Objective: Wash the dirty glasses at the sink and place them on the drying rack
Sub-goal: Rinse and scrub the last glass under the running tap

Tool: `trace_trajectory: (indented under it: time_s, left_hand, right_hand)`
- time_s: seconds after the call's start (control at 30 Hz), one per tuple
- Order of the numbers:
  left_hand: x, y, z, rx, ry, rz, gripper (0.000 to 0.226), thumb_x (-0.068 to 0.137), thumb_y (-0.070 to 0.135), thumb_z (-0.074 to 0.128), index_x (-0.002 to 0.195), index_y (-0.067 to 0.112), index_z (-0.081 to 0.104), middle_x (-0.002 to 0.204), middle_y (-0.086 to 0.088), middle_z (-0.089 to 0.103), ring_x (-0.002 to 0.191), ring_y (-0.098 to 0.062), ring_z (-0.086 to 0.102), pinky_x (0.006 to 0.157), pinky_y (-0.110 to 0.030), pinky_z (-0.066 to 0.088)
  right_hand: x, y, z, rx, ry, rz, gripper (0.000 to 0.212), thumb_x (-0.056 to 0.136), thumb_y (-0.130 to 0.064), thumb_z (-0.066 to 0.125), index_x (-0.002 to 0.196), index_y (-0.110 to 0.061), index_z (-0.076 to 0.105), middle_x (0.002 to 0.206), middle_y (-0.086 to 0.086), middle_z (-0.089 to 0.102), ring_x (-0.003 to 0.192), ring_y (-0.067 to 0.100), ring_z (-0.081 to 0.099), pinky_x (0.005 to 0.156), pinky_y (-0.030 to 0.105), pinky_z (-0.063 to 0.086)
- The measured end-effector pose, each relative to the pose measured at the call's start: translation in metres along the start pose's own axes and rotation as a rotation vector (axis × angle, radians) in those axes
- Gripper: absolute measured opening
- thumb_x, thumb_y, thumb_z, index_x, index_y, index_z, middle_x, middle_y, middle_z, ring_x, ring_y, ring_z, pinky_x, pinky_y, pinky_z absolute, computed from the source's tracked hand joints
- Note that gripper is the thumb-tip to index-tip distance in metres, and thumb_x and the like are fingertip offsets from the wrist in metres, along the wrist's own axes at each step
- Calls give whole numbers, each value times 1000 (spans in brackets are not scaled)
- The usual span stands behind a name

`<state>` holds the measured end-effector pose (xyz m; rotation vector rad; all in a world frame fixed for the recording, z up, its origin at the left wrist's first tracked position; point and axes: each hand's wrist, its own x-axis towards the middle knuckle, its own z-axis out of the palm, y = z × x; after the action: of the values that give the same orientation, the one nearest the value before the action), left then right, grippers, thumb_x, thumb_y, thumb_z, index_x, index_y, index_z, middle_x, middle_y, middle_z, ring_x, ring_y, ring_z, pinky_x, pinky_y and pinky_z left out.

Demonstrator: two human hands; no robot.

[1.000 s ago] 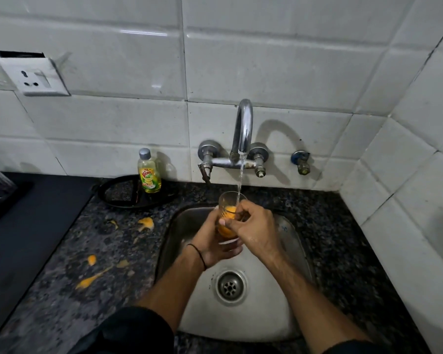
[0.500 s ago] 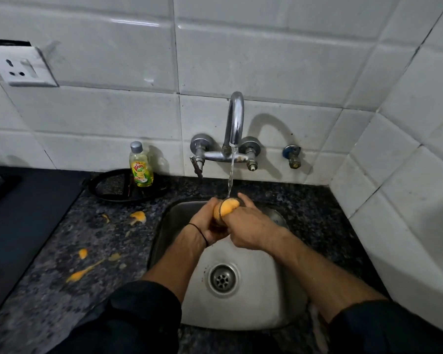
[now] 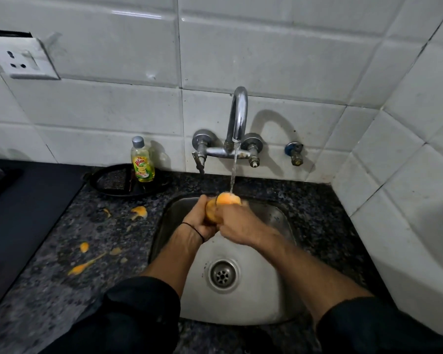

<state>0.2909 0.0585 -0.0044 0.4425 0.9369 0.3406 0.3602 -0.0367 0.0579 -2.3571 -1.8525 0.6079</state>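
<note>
Above the far end of the sink [image 3: 253, 305], under the running tap [image 3: 237, 116], we are in the washing step, with orange residue not yet off. Next, we judge, comes rinsing clear, then a move to the rack, which we cannot see. Our left hand [image 3: 198, 222] curls around from the left and our right hand [image 3: 239, 223] clamps over from the right, both gripping the glass [image 3: 228, 199] between them.

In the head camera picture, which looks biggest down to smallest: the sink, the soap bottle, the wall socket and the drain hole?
1. sink
2. wall socket
3. soap bottle and drain hole look about alike, so they are not ranked.
</note>
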Motion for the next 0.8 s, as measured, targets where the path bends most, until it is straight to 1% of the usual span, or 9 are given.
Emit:
trace_trajectory:
  time_s: [0.07,0.13,0.23,0.3,0.4,0.5,0.57,0.67,0.8]
  left_hand:
    - [1,5,-3,87,25,-32,52,98,40,54,131,0,54,109,-25,65,92,-36,63,69,-48,54]
    - [1,8,0,167,48,-68,52,92,34,61,134,3,55,116,-24,65,94,-37,64,58,-44,57]
    - [4,6,8,177,60,-47,50,91,35,63,127,1,57,108,-24,65,89,-36,62,62,-49,51]
    - [8,4,12,161,76,-13,36,89,32,67,110,3,63,94,-19,66,80,-30,62,63,-44,51]
    - [12,1,13,160,65,22,24,89,30,63,74,13,58,60,-8,60,65,-21,56,61,-38,51]
    - [13,5,9,176,85,33,26,94,34,56,82,11,60,67,-14,64,71,-26,59,63,-41,52]
    - [13,10,6,191,98,11,32,94,36,59,107,7,61,90,-20,66,80,-32,62,57,-42,55]
    - [20,7,3,302,171,-39,61,85,41,70,134,8,55,119,-24,65,99,-40,66,57,-49,59]
    - [16,-3,7,225,109,-61,50,92,43,61,120,2,62,103,-22,71,92,-33,67,57,-41,57]
  right_hand:
    - [-3,15,2,-429,35,-239,22,92,-8,48,106,-17,63,97,3,68,102,22,61,123,50,-8]
    - [-5,25,2,-571,34,-260,24,94,-8,44,103,-17,64,91,0,67,100,22,64,117,51,-24]
    - [-7,11,10,-247,53,-75,23,93,-7,51,112,-12,63,103,6,67,117,24,59,125,47,3]
    - [-6,-8,15,404,190,231,21,86,-2,55,106,-9,60,104,10,62,107,26,59,98,35,43]
    - [3,-22,23,1031,298,506,15,76,2,53,84,-10,54,85,11,59,81,25,60,63,32,48]
    - [6,-7,30,576,208,249,26,79,0,54,103,-5,64,105,13,65,105,29,63,88,43,53]
    - [0,11,27,-54,134,-4,33,90,-4,51,120,-11,65,123,6,63,131,29,48,122,47,20]
    - [-2,28,14,-364,-8,-117,31,97,-5,41,109,-15,68,95,0,65,130,28,48,118,48,-26]
    - [2,5,12,83,49,172,30,91,-6,55,119,-4,64,124,12,60,137,34,42,119,43,28]
